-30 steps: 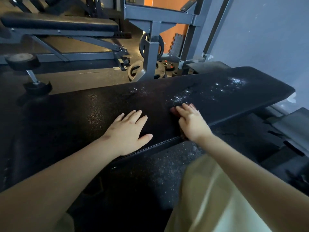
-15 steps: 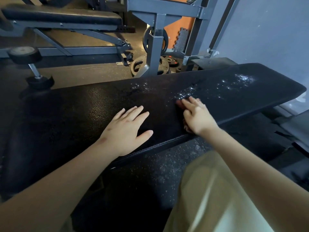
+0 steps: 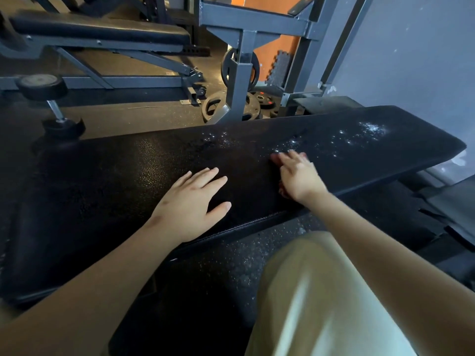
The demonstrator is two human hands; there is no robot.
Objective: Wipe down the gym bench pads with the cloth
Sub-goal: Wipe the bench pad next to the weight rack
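A long black bench pad (image 3: 128, 181) runs across the view, with shiny wet droplets (image 3: 370, 129) scattered on its right half. My left hand (image 3: 190, 204) lies flat on the pad near its front edge, fingers spread and straight. My right hand (image 3: 299, 176) presses a reddish cloth (image 3: 275, 158) flat against the pad, its fingertips at the nearest droplets. Most of the cloth is hidden under the hand; only small red edges show.
Another bench (image 3: 102, 34) with a grey frame stands behind at the left. A grey steel rack (image 3: 241, 73) with weight plates (image 3: 213, 106) at its foot stands beyond the pad. A grey wall (image 3: 411, 60) is at the right. My knee in beige cloth (image 3: 321, 291) is below.
My right hand with the cloth has slid slightly farther across the pad toward the droplets. My left hand stays flat in the same place. The view has shifted a little.
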